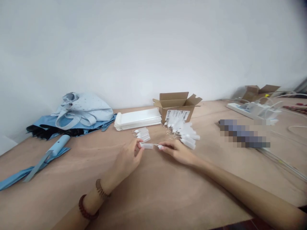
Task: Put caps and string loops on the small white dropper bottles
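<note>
My left hand [128, 156] pinches one end of a small translucent plastic bottle [147, 146], which lies sideways just above or on the table. Facing it, my right hand [178, 151] has its fingers closed on a small white nozzle cap [158, 146] with a thin tip pointing left. A narrow gap separates cap and bottle. Just beyond my left hand, several similar capped bottles [143, 134] lie side by side. A looser pile of translucent bottles [181, 126] with thin white loops lies beyond my right hand.
Behind the bottles stand an open cardboard box [176, 110] and a stack of flat white packs [139, 118]. A light blue bag [83, 108] and a blue umbrella [59, 143] lie left. On the right are a pixelated object [243, 133], a power strip [249, 111] and cables.
</note>
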`<state>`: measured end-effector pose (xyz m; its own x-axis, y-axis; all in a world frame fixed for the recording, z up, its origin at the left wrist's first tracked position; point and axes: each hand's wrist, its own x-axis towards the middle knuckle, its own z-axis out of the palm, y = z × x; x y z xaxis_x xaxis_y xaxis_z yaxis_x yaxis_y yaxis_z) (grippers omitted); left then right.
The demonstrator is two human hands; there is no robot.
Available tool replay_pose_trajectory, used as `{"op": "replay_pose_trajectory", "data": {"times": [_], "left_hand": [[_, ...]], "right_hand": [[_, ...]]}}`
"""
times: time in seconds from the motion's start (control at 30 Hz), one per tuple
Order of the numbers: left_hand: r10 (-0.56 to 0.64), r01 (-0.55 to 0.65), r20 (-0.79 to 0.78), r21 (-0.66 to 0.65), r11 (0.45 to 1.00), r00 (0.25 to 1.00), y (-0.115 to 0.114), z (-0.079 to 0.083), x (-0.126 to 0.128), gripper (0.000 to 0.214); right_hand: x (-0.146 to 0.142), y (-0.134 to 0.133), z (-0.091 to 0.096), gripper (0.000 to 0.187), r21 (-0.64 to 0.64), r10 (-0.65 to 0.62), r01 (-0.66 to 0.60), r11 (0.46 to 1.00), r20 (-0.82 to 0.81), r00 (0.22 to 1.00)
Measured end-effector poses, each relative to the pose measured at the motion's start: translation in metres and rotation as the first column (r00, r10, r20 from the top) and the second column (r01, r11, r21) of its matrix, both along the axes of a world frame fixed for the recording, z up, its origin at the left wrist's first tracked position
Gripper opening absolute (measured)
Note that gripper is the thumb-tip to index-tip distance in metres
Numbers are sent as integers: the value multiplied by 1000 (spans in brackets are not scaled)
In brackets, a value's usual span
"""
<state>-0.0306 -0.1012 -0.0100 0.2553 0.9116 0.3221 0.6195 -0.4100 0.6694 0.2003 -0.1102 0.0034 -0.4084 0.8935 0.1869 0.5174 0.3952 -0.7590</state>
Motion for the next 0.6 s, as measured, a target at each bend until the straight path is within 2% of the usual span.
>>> {"op": "replay_pose_trajectory", "data": {"times": [0.1, 0.27, 0.43, 0.5, 0.6], "left_hand": [[-96, 97, -26, 24, 995, 995, -6, -4, 10, 31], [-211, 213, -57, 21, 977, 976, -13, 2, 17, 24], [-146, 159, 85, -178, 971, 986, -14, 2, 21, 27], [-101, 155, 200, -276, 949, 975, -11, -1, 22, 28], [-52, 209, 365, -404, 891, 930, -7, -4, 24, 31]], "right_hand": [[-2, -2, 3, 29, -112, 23, -33, 993, -85, 996], [-1, -2, 4, 29, -201, 49, -94, 975, -215, 975], [0, -5, 0, 35, -330, 12, -140, 933, -361, 933], [-1, -7, 0, 38, -366, 4, -167, 915, -408, 913], [-4, -10, 3, 40, -389, -14, -173, 905, -433, 901]]}}
